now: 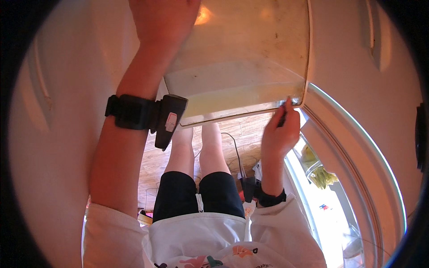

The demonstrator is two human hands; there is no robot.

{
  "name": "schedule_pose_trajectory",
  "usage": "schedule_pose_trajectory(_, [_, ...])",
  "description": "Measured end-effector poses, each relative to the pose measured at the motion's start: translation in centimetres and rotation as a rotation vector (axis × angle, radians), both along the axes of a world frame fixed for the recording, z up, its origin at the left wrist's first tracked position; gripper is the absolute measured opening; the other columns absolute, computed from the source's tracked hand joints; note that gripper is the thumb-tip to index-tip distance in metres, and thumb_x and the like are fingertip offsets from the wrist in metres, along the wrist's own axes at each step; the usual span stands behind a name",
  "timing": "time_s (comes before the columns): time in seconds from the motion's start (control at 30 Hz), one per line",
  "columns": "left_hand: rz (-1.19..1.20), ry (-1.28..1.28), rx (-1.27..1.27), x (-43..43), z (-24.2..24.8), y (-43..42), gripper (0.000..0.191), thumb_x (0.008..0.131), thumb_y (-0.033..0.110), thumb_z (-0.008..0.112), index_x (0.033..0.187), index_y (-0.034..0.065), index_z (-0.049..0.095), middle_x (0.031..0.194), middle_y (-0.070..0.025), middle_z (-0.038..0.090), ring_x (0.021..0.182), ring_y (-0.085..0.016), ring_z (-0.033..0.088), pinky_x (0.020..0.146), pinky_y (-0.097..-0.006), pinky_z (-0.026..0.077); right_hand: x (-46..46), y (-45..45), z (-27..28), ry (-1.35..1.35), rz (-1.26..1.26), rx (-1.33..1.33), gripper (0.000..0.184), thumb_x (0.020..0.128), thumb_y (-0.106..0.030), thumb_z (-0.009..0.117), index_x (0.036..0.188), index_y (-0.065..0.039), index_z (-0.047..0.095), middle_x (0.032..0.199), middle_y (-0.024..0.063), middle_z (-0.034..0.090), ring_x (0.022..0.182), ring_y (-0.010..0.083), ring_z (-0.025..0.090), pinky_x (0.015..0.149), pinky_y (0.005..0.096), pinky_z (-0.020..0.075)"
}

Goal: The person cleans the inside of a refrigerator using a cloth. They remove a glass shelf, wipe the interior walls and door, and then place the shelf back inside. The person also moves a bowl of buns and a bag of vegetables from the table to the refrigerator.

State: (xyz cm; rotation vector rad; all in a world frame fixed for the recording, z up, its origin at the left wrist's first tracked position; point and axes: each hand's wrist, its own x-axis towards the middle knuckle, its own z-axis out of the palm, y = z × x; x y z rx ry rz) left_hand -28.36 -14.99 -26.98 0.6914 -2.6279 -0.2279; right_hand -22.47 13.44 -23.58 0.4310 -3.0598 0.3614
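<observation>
A translucent shelf panel (241, 50) with a pale rim spans the upper middle, inside what looks like a refrigerator. Dark specks and grime mark its surface and edges. My left hand (164, 20) reaches over the panel's left side; its fingers run past the top of the picture, so their grip is hidden. At the panel's front right corner, my right hand (282, 130) pinches a small dark object (283, 115) against the front edge. What that object is cannot be made out. Each wrist wears a black strap, and the left strap (134, 112) carries a wedge-shaped device.
Pale cabinet walls (67, 134) with moulded ribs close in on both sides. The open door (355, 144) curves along the right, its shelf holding a yellow-green bag (318, 171). Below are my legs, a wood-look floor (234, 130) and a dark cable (238, 152).
</observation>
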Motion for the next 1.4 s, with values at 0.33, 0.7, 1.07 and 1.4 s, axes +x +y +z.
schedule_pose_trajectory(0.33, [-0.048, -0.124, 0.030, -0.4, 0.5, -1.8, 0.043, 0.085, 0.019, 0.054, 0.123, 0.0005, 0.048, 0.137, -0.0220, 0.038, 0.130, -0.038, 0.031, 0.109, -0.0507, 0.022, 5.1, -5.8, -0.3, -0.116, 0.176, -0.313, 0.027, 0.078, 0.003, 0.062, 0.106, 0.000, 0.061, 0.077, 0.0121, 0.054, 0.067, 0.0276, 0.055, 0.059, 0.0365, 0.0455])
schedule_pose_trajectory(0.7, [-0.359, -0.102, 0.154, 1.5, 1.1, 5.3, 0.052, 0.081, 0.023, 0.059, 0.126, 0.0021, 0.046, 0.140, -0.0210, 0.034, 0.134, -0.037, 0.026, 0.109, -0.0549, 0.018, 4.5, -6.5, 0.1, -0.356, 0.266, -0.465, 0.031, 0.071, 0.003, 0.065, 0.101, -0.006, 0.067, 0.078, 0.0114, 0.053, 0.069, 0.0284, 0.054, 0.065, 0.0367, 0.0461])
schedule_pose_trajectory(1.07, [-0.357, -0.103, 0.209, 1.0, 1.4, 5.3, 0.052, 0.079, 0.021, 0.060, 0.126, 0.0018, 0.045, 0.140, -0.0220, 0.033, 0.132, -0.038, 0.029, 0.109, -0.0552, 0.018, 3.5, -4.4, 0.5, -0.189, 0.222, -0.165, 0.025, 0.076, 0.000, 0.062, 0.100, -0.009, 0.065, 0.077, 0.0082, 0.055, 0.068, 0.0249, 0.053, 0.061, 0.0351, 0.0435])
schedule_pose_trajectory(1.4, [-0.331, -0.090, 0.208, 0.6, 1.7, 5.5, 0.053, 0.078, 0.019, 0.060, 0.125, 0.0016, 0.045, 0.138, -0.0217, 0.035, 0.131, -0.038, 0.030, 0.108, -0.0550, 0.019, 0.6, -1.1, 1.0, -0.097, 0.220, 0.000, 0.022, 0.077, -0.005, 0.063, 0.099, -0.007, 0.065, 0.074, 0.0069, 0.053, 0.065, 0.0223, 0.052, 0.057, 0.0359, 0.0398])
